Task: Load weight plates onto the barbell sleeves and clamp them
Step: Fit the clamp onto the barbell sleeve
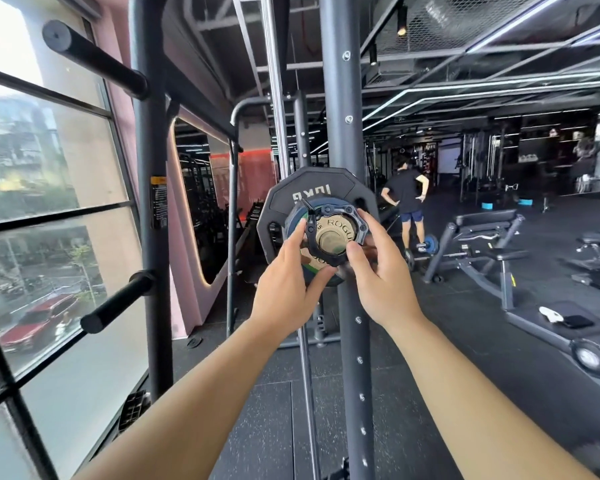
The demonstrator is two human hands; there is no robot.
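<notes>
Between the two hands sits one black plastic clamp collar (336,210), a ribbed ring with small round studs. Its thin lever (307,206) sticks up just above the left fingertips. The collar rings the barbell sleeve, seen end-on as a round, brass-coloured metal end cap (329,239) stamped "ROGU…".

Two plates are on the sleeve, just beyond the fingers. Nearest is a small round plate with a blue and green rim (291,220). Behind it is a larger matte black many-sided plate marked "10KG" (312,187), with hand slots cut through it.

The left hand (288,289) is narrowly closed. Its forefinger lies on the collar's left edge and its thumb reaches under the bottom edge, pinching that side. The right hand (385,275) curls round the collar's right side, fingers over the upper rim and thumb pressed on the lower front.

A dark grey steel rack post (340,98) with bolts runs straight up behind the hands. One padded black bench (489,220) stands well off to the right of the right hand.
</notes>
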